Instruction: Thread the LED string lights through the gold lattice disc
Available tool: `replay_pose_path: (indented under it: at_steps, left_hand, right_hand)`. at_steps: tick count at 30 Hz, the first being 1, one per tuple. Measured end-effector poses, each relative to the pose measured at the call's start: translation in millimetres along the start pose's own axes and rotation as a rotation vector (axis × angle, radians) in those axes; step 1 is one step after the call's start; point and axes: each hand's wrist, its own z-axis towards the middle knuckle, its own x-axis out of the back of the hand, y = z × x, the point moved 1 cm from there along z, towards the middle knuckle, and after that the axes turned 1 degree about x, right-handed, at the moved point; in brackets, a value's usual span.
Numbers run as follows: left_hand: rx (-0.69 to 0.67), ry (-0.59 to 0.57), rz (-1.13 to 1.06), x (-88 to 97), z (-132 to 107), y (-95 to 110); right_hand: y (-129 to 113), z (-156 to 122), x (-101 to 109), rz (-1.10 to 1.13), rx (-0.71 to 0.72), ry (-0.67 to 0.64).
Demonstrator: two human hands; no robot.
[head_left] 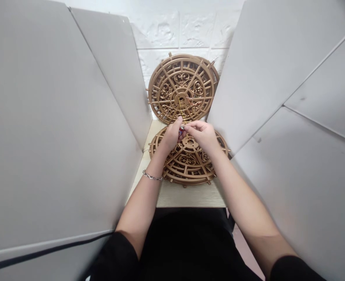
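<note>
My left hand [173, 134] is closed around a small red object [180, 132] with a silvery end. Its exact kind cannot be made out, since fingers cover most of it. The fingers of my right hand [202, 134] pinch together at that silvery end, touching it. A thin yellow wire [182, 107] runs up from between my hands toward the hub of an upright gold openwork disc [181, 84]. Beneath my hands lies another round gold openwork disc [186, 169], with scroll patterns and short pegs around its rim.
More gold discs sit behind the upright one, against a white brick-patterned wall [163, 33]. Tall pale panels [58, 128] close in on the left, with similar panels [295, 156] on the right. The discs rest on a light wooden surface [190, 197]. A black cable [49, 249] crosses at lower left.
</note>
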Motion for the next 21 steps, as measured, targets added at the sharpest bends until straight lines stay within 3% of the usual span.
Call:
replay_pose_path:
  at_steps: [3,21]
  left_hand:
    - [0.071,-0.095,-0.111,-0.5,0.7,-2.2]
    - [0.046,-0.060,-0.110,2.4,-1.9,4.7]
  right_hand:
    - [0.3,0.2,0.9,0.003,-0.009,0.004]
    - [0.1,1.7,2.2,-0.052,0.023,-0.011]
